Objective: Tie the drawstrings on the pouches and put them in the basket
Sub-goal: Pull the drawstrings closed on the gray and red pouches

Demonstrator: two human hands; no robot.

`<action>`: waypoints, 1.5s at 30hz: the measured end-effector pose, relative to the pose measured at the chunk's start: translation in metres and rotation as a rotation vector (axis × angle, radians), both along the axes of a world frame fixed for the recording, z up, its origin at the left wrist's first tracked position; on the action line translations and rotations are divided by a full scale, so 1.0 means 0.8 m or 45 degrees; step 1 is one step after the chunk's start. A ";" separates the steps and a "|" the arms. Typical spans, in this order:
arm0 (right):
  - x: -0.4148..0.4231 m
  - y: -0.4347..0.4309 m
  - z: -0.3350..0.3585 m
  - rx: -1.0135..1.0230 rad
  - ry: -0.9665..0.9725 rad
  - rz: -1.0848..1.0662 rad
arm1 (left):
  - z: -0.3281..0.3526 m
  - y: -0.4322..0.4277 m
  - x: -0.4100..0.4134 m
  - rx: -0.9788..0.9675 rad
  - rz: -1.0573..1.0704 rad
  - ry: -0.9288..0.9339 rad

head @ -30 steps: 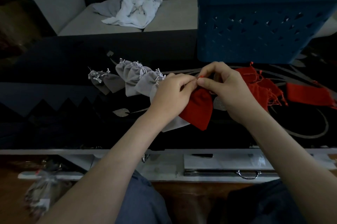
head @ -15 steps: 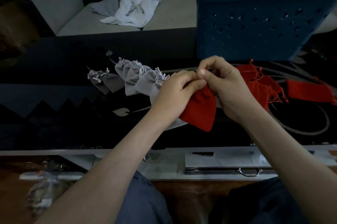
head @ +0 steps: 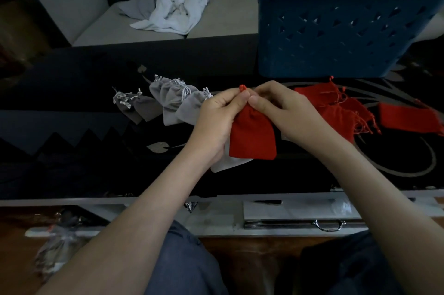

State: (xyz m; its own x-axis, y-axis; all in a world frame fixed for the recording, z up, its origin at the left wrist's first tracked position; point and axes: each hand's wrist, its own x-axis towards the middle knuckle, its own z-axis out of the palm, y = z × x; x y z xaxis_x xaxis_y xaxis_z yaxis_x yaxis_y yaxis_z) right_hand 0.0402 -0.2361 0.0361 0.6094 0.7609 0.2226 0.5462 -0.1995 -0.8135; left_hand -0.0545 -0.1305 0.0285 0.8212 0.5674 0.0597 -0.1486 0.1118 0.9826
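Note:
A red pouch hangs over the middle of the dark table, held at its gathered neck. My left hand pinches the neck from the left, and a knotted end of the red drawstring sticks up above its fingers. From the right, my right hand pinches the same neck. Under the red pouch lies a light grey pouch. Several grey pouches lie in a row to the left. Several red pouches lie to the right. The blue basket stands at the back right.
The dark table has a pale front edge below my forearms. Behind it is a grey sofa with crumpled white cloths. A drawer with a metal handle sits under the table edge. A clear wrapped bundle lies at the lower left.
The red pouch has turned more upright and hangs straighter. Both hands shifted slightly, and the drawstring's knotted end now shows above my left fingers.

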 end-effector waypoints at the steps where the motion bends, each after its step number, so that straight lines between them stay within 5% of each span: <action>1: 0.001 0.000 0.001 -0.036 -0.040 0.006 | 0.001 0.001 0.000 -0.014 -0.001 -0.001; 7: 0.005 -0.005 0.001 -0.064 -0.148 0.069 | 0.012 0.006 -0.004 -0.184 -0.014 -0.055; 12: 0.015 -0.010 0.005 -0.107 -0.182 0.171 | 0.013 0.010 -0.010 0.000 -0.124 -0.072; 20: 0.023 -0.021 0.004 -0.431 -0.227 0.062 | 0.009 0.012 -0.013 0.167 0.002 0.294; 25: 0.017 -0.017 0.002 -0.185 0.370 -0.154 | 0.001 0.009 -0.007 0.361 0.112 0.370; 30: 0.001 -0.003 -0.002 0.103 0.713 0.021 | -0.006 0.003 0.002 0.556 0.231 0.397; 45: -0.014 -0.003 -0.012 0.245 -0.078 -0.065 | 0.001 -0.007 0.001 0.655 0.304 0.392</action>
